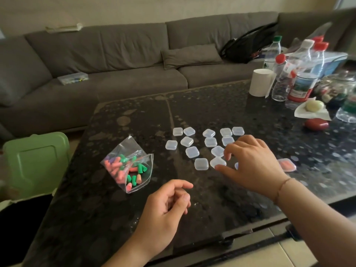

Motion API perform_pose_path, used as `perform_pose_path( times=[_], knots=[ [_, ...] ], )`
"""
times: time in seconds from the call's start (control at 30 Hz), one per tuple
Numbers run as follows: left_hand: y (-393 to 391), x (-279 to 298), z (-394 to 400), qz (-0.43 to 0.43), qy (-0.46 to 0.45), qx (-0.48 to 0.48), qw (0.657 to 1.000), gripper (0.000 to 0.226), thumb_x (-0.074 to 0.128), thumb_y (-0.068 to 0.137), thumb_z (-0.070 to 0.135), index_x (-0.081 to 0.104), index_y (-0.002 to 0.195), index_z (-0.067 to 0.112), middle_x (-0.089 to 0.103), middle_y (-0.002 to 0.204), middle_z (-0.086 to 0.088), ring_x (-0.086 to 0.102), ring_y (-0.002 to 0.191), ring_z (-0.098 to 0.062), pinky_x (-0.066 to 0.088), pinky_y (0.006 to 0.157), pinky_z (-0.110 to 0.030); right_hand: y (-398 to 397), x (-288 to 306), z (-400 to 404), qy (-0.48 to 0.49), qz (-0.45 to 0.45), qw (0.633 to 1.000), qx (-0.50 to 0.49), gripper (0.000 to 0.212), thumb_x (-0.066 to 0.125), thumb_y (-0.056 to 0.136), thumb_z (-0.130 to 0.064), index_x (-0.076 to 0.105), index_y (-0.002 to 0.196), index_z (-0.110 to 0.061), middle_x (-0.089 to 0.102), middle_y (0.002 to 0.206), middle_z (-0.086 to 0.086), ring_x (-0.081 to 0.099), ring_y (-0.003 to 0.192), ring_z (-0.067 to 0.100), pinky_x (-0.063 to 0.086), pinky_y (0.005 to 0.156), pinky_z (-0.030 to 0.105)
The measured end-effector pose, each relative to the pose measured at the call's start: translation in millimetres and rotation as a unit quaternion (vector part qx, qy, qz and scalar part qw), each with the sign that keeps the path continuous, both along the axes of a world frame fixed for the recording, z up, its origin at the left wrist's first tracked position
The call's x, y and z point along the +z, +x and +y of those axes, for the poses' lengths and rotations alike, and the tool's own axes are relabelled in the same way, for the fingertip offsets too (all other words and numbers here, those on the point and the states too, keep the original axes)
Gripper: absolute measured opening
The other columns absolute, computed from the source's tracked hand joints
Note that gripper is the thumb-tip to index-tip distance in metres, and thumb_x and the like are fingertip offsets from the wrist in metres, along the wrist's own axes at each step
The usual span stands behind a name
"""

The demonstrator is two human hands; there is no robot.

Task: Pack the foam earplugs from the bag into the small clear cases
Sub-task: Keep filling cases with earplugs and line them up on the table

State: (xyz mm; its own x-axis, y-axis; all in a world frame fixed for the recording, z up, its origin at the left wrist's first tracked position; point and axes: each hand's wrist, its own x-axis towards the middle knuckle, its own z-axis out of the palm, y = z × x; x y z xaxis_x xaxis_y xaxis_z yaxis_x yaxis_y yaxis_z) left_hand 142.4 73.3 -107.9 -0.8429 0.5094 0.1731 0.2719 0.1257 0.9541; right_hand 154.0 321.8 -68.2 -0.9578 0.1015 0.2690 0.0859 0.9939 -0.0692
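The right hand (252, 166) is spread over the near end of the cluster of small clear cases (202, 147), fingers loosely fanned and bent down. Its thumb tip sits right at the nearest case (218, 162), and the index finger curls down toward the same one, but I honestly can't tell if it's pinching that case or just touching it. Another case (237, 165) peeks out from under the palm, mostly covered.

The left hand (169, 203) hovers over the near edge of the table (115, 218), fingers loosely curled, holding nothing.

The bag (129, 166) lies toward the table's left edge, well apart from both hands. It's clear, and the earplugs (123, 166) are all inside it, green, pink, orange and a bit of purple. Whether its mouth is open, no idea.

The cases sit in rough rows near the middle of the table, all with lids down and looking empty. One more case (287, 164), off toward the right edge behind the right wrist, has something pinkish-orange in it; it's blurry and partly hidden.

The far right corner is crowded with water bottles (300, 78), a paper roll (260, 82) and other stuff, smeared and cut off at the frame edge.
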Motion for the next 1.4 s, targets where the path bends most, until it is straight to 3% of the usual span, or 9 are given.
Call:
perform_pose_path(
  times=[0.2,0.33,0.53,0.7,0.83,0.97,1.1,1.2,1.4],
  knots=[
    [2,6,-5,-0.005,-0.014,-0.004,1.0,0.014,0.058,0.094,0.025,0.07,0.102,0.027,0.067,0.078,0.005,0.065,0.075,-0.013,0.052,0.073,-0.022,-16,-11,-11,0.057,-0.021,0.998,0.018,0.03,0.059,0.079,-0.06,0.064,0.093,-0.035,0.071,0.099,-0.014,0.052,0.115,0.02,0.038,0.098,0.04],
    [-2,12,-4,-0.075,0.042,0.018,0.996,0.021,0.055,0.091,0.031,0.072,0.1,0.021,0.07,0.081,0.0,0.066,0.076,-0.015,0.054,0.074,-0.025,-11,4,-25,0.007,0.062,0.997,0.044,0.023,0.07,0.075,-0.047,0.066,0.091,-0.032,0.07,0.09,-0.009,0.059,0.103,0.024,0.044,0.089,0.041],
    [-7,28,-10,-0.333,0.26,-0.03,0.906,0.044,0.047,0.093,0.042,0.076,0.105,0.01,0.072,0.108,-0.022,0.07,0.093,-0.026,0.057,0.08,-0.034,-7,19,-79,-0.141,0.096,0.926,0.336,0.018,0.07,0.083,-0.04,0.059,0.096,-0.033,0.066,0.1,-0.012,0.058,0.104,0.014,0.052,0.079,0.037],
    [-19,29,-21,-0.378,0.385,-0.038,0.841,0.047,0.079,0.079,0.037,0.073,0.11,0.002,0.07,0.115,-0.022,0.073,0.099,-0.028,0.06,0.081,-0.037,-21,24,-91,-0.119,0.158,0.923,0.329,0.025,0.059,0.091,-0.042,0.069,0.092,-0.019,0.069,0.104,-0.011,0.062,0.104,0.014,0.054,0.079,0.037],
    [-25,31,-23,-0.323,0.395,-0.023,0.86,0.051,0.092,0.059,0.038,0.078,0.1,0.01,0.072,0.115,-0.017,0.072,0.102,-0.026,0.058,0.082,-0.033,-29,25,-102,-0.063,0.187,0.92,0.338,0.02,0.059,0.095,-0.035,0.069,0.093,-0.017,0.071,0.105,-0.007,0.066,0.098,0.019,0.054,0.075,0.039],
    [-27,32,-26,-0.263,0.363,0.029,0.894,0.04,0.085,0.069,0.043,0.077,0.097,0.015,0.072,0.115,-0.013,0.069,0.107,-0.024,0.055,0.091,-0.033,-35,29,-118,-0.014,0.233,0.916,0.327,0.025,0.056,0.095,-0.033,0.068,0.083,-0.015,0.072,0.093,-0.005,0.067,0.086,0.022,0.052,0.065,0.039],
    [-33,35,-33,-0.268,0.363,0.057,0.891,0.035,0.079,0.07,0.036,0.075,0.096,0.013,0.073,0.112,-0.015,0.07,0.105,-0.026,0.056,0.091,-0.035,-41,28,-131,0.019,0.275,0.906,0.32,0.026,0.053,0.094,-0.027,0.068,0.078,-0.014,0.069,0.081,-0.003,0.066,0.075,0.022,0.05,0.059,0.038],
    [-33,34,-36,-0.29,0.364,0.069,0.882,0.046,0.086,0.069,0.04,0.074,0.103,0.011,0.072,0.115,-0.017,0.071,0.105,-0.027,0.057,0.09,-0.036,-43,22,-136,0.014,0.279,0.91,0.308,0.019,0.058,0.089,-0.026,0.067,0.076,-0.015,0.066,0.074,-0.003,0.065,0.067,0.021,0.049,0.054,0.038],
    [-36,35,-40,-0.282,0.347,0.107,0.888,0.053,0.058,0.082,0.036,0.062,0.124,0.004,0.074,0.11,-0.015,0.072,0.104,-0.025,0.053,0.094,-0.038,-52,13,-145,0.004,0.293,0.909,0.298,0.016,0.063,0.088,-0.024,0.069,0.075,-0.016,0.068,0.073,-0.004,0.063,0.06,0.017,0.05,0.05,0.033]
  ],
)
